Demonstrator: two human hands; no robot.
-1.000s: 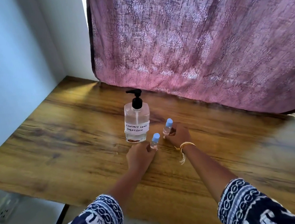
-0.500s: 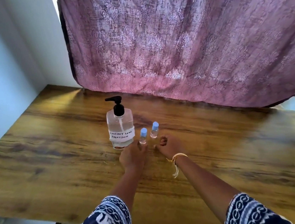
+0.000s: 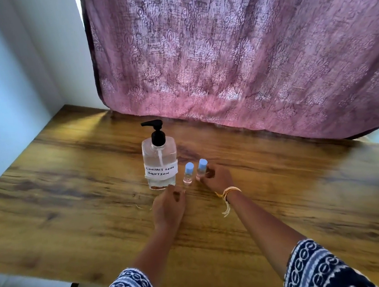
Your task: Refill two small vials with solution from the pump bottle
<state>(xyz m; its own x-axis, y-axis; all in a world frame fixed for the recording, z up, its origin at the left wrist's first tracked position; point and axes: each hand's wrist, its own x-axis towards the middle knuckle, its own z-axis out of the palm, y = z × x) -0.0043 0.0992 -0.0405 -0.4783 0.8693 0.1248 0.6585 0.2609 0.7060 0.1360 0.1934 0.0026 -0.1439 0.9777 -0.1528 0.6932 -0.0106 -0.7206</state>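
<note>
Right hand (image 3: 216,178) grip pinches right vial (image 3: 201,169) (upright); left hand (image 3: 167,205) relaxed on table (image 3: 72,205).

A clear plastic pump bottle (image 3: 160,164) with black pump stands upright on the wooden table (image 3: 70,193) — two small blue-capped clear vials (image 3: 189,174) just beside it, right hand (image 3: 216,178) touching one, left hand (image 3: 168,205) loosely curled near the bottle's base.

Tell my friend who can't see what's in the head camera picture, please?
A person's right hand touches one of two small blue-capped vials on a wooden table, while the left hand rests beside the other vial. A pump bottle labelled contact lens solution stands left of them, before a pink curtain.
</note>
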